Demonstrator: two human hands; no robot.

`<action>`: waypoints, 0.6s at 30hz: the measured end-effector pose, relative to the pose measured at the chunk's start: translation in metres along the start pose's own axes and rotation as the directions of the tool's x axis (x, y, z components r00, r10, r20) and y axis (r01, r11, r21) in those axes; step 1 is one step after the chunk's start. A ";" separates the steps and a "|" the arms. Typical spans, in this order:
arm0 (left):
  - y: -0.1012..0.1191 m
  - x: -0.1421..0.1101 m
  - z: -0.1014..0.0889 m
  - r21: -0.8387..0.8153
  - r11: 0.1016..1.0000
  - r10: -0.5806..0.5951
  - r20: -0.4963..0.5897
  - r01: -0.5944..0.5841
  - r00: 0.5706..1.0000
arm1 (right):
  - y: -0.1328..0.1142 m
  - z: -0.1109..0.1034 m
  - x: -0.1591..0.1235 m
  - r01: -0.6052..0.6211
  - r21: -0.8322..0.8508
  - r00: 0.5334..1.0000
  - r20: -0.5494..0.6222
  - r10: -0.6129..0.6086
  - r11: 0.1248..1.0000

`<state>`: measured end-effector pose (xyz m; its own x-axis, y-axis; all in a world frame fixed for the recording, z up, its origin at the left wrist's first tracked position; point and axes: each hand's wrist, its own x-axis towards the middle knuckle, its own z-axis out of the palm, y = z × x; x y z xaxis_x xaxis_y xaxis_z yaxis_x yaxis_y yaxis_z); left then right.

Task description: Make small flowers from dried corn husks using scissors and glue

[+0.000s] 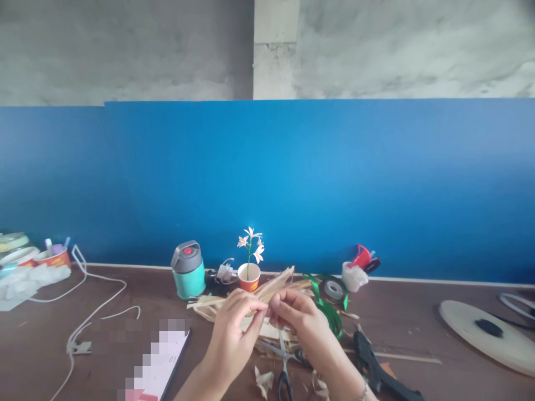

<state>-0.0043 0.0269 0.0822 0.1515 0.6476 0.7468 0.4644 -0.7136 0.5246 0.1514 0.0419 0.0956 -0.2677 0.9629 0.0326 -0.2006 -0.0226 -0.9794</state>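
Note:
My left hand (239,320) and my right hand (301,322) meet fingertip to fingertip above the table. Both are closed in a pinch, and whatever lies between the fingers is too small to make out. Below them is a pair of scissors (285,362), partly hidden by my right hand. Behind the hands lies a pile of pale dry husk strips (273,287). A stem of white flowers (249,245) stands upright in a paper cup (249,282). Green ribbon (330,317) curls beside my right hand, and scraps of husk (264,381) lie near the scissors.
A black glue gun (376,367) and a thin stick (409,357) lie to the right, with a round pale disc (485,334) farther out. A teal jar (189,281), a phone (167,356) and white cables (100,303) are left. A blue partition (267,178) closes the back.

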 end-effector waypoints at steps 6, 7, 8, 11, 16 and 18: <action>0.003 -0.001 -0.002 -0.001 0.993 0.120 -0.011 -0.120 0.993 | -0.004 0.003 -0.004 -0.089 0.136 0.995 0.058 0.082 0.987; 0.003 -0.001 -0.002 0.011 0.992 0.122 -0.006 -0.122 0.993 | -0.003 0.003 -0.004 -0.088 0.136 0.994 0.072 0.079 0.987; 0.003 -0.001 -0.002 0.027 0.992 0.121 0.001 -0.121 0.993 | -0.002 0.003 -0.004 -0.085 0.133 0.994 0.084 0.075 0.987; 0.002 -0.002 -0.002 0.102 0.987 0.121 0.012 -0.122 0.993 | 0.001 0.002 -0.003 -0.077 0.122 0.991 0.118 0.063 0.990; 0.000 -0.005 -0.001 0.263 0.952 0.164 -0.018 -0.154 0.986 | 0.000 0.004 -0.003 -0.029 0.115 0.993 0.117 0.015 0.993; 0.001 -0.006 -0.001 0.256 0.955 0.163 -0.033 -0.149 0.986 | 0.000 0.005 -0.004 -0.026 0.113 0.995 0.100 0.015 0.993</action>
<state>-0.0054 0.0223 0.0784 0.1964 0.5138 0.8351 0.6443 -0.7096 0.2851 0.1477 0.0368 0.0969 -0.3633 0.9309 0.0379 -0.2984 -0.0777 -0.9513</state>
